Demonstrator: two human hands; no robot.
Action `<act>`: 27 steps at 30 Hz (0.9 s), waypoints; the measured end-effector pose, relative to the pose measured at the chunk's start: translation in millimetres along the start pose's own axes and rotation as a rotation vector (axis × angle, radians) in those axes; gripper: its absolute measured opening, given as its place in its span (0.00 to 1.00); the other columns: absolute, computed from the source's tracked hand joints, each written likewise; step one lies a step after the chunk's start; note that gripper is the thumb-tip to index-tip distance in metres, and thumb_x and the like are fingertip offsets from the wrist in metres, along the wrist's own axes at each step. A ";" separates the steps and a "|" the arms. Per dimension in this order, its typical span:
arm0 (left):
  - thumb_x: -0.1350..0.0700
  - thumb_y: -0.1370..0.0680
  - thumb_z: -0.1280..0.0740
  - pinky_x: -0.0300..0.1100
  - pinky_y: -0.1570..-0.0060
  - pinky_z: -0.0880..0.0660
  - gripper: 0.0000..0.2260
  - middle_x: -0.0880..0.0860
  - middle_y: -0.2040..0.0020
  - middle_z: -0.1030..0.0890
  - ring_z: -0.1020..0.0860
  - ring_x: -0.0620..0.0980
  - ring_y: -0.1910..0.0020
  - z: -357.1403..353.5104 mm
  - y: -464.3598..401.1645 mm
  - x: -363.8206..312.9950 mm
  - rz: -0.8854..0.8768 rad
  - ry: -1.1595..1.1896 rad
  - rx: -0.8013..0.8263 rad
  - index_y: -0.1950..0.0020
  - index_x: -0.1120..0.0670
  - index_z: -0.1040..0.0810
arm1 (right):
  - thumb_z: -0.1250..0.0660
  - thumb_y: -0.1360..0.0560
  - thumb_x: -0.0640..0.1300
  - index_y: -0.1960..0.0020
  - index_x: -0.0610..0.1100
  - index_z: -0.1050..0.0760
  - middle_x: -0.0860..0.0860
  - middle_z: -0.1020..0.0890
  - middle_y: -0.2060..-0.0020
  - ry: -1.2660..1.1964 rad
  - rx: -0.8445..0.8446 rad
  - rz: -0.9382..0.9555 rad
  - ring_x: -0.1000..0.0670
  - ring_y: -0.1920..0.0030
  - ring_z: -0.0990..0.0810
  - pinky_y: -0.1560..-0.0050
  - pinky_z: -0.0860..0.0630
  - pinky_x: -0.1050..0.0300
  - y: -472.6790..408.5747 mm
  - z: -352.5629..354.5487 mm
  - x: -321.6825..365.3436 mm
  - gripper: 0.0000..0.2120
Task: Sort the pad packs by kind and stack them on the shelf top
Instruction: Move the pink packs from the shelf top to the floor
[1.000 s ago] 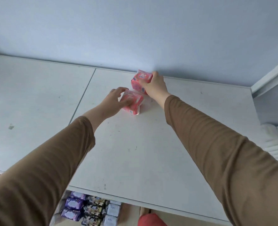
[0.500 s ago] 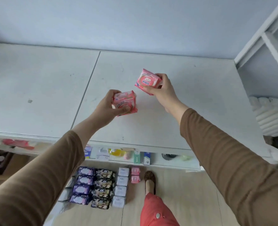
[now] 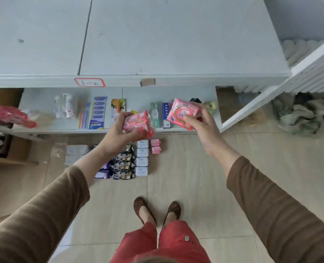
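Your left hand (image 3: 119, 131) has its fingers and thumb curled tight around a pink pad pack (image 3: 138, 125). Your right hand (image 3: 201, 122) pinches another pink pack (image 3: 182, 113), thumb across the front, fingers behind. Both packs are up in the air, in front of the lower shelf (image 3: 43, 109) and above the floor (image 3: 195, 177), not touching each other.

A second ago you had these two packs far back on the shelf top (image 3: 176, 44), near its back edge. Half a second ago you were lifting them off. Now you have pulled them all the way back past the front edge, and the shelf top has no packs on it that you can see.

So I think the pink packs did not stay where you first put them. Maybe you want a better spot, or want to match them with the rest first. The stacking has hardly begun.

Down on the floor, more packs wait in neat rows: purple ones (image 3: 103, 173), dark ones (image 3: 123, 161), white ones (image 3: 142, 158), and two small pink ones (image 3: 155, 146) beside the white row. All of them still need to go up, each kind in its own pile.
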State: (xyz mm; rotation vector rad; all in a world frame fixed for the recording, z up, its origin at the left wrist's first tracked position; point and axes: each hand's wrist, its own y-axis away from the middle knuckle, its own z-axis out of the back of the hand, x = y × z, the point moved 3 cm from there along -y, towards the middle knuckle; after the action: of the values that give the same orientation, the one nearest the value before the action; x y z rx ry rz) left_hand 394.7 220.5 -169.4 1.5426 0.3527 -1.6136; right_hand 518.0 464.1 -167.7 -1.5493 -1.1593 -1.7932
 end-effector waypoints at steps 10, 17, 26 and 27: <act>0.45 0.32 0.22 0.48 0.55 0.19 0.27 0.48 0.50 0.18 0.18 0.48 0.53 -85.1 6.3 218.5 0.250 -0.191 0.001 0.39 0.49 0.27 | 0.19 0.33 0.45 0.37 0.47 0.28 0.51 0.21 0.45 0.225 -0.020 -0.270 0.55 0.52 0.20 0.59 0.24 0.67 42.8 43.6 -227.2 0.29; 0.49 0.32 0.21 0.36 0.59 0.28 0.23 0.49 0.50 0.21 0.22 0.44 0.56 -136.6 -65.0 370.5 0.239 -0.415 0.089 0.42 0.49 0.26 | 0.22 0.30 0.43 0.38 0.49 0.27 0.50 0.20 0.44 0.305 -0.018 -0.311 0.50 0.47 0.19 0.47 0.20 0.55 20.4 42.3 -400.4 0.23; 0.48 0.31 0.24 0.45 0.52 0.30 0.29 0.55 0.43 0.24 0.25 0.55 0.48 -181.2 -189.8 532.8 0.156 -0.785 0.146 0.37 0.56 0.31 | 0.20 0.32 0.43 0.36 0.43 0.30 0.54 0.22 0.48 0.406 -0.071 -0.319 0.57 0.51 0.22 0.47 0.20 0.50 -29.6 20.8 -594.2 0.29; 0.47 0.30 0.24 0.48 0.50 0.28 0.29 0.55 0.42 0.25 0.25 0.55 0.47 -185.6 -201.6 546.0 0.128 -0.843 0.153 0.37 0.56 0.31 | 0.20 0.32 0.42 0.39 0.43 0.29 0.54 0.22 0.50 0.405 -0.065 -0.310 0.56 0.51 0.21 0.47 0.20 0.46 -33.7 17.0 -610.9 0.26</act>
State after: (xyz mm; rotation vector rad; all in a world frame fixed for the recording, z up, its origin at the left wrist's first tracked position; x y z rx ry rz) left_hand 443.0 266.6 -776.6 0.8371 -0.3292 -2.0434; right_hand 639.6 400.3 -764.1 -1.0050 -1.1918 -2.2345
